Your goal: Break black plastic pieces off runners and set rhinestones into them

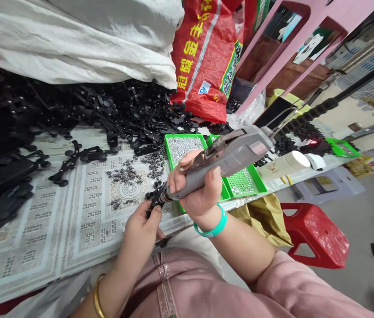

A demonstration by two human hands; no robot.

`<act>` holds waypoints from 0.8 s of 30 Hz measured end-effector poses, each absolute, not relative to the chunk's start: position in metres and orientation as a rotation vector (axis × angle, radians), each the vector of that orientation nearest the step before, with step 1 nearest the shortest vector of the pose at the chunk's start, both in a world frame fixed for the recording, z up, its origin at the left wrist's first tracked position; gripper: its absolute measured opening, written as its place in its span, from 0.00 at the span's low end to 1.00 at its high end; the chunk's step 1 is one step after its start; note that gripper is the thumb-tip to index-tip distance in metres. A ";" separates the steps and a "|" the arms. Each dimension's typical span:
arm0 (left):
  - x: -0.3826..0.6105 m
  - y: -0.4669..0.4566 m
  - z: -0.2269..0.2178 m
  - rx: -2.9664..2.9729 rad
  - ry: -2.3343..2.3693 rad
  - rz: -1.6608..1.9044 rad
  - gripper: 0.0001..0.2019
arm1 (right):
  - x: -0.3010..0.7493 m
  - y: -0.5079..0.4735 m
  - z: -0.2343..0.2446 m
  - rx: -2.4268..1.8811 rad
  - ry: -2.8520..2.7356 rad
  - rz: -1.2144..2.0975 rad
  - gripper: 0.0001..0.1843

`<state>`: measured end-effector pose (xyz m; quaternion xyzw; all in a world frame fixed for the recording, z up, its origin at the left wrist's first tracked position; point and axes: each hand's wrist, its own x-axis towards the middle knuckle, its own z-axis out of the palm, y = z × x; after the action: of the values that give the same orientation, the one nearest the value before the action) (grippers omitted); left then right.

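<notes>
My right hand [196, 191] is wrapped around a grey electric screwdriver [230, 157], which slants down to the left. Its tip meets a small black plastic part [154, 198] that my left hand [140, 229] pinches at the table's near edge. A teal band is on my right wrist and a gold bangle on my left. Two green trays [170, 145] sit just behind the tool, one with small silvery screws, the other with a perforated floor.
A big heap of black plastic parts [107, 110] covers the back of the patterned tablecloth [57, 212], under white and red sacks [203, 57]. A red stool [316, 234] stands to the right on the floor. A cream bottle [284, 165] lies by the trays.
</notes>
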<state>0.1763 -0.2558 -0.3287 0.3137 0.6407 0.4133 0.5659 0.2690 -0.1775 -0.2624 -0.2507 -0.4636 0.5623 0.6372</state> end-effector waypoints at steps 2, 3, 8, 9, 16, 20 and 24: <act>0.176 -0.255 -0.329 0.741 1.505 0.964 0.12 | 0.269 -0.178 -0.263 -0.572 -1.072 1.285 0.23; 0.176 -0.255 -0.329 0.744 1.506 0.959 0.13 | 0.270 -0.178 -0.263 -0.583 -1.078 1.289 0.23; 0.176 -0.255 -0.328 0.762 1.501 0.953 0.12 | 0.268 -0.179 -0.266 -0.594 -1.069 1.333 0.23; 0.176 -0.255 -0.328 0.767 1.503 0.956 0.12 | 0.268 -0.178 -0.267 -0.576 -1.066 1.343 0.23; 0.176 -0.257 -0.327 0.764 1.494 0.995 0.10 | 0.267 -0.178 -0.268 -0.501 -1.110 1.443 0.23; 0.176 -0.257 -0.327 0.760 1.475 1.001 0.10 | 0.269 -0.179 -0.271 -0.468 -1.166 1.485 0.22; 0.177 -0.256 -0.328 0.720 1.464 0.987 0.11 | 0.271 -0.180 -0.275 -0.437 -1.211 1.523 0.21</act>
<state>0.1767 -0.2561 -0.3278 0.3077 0.6261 0.4220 0.5790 0.2712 -0.1798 -0.2750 -0.1840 -0.5102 0.6413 0.5428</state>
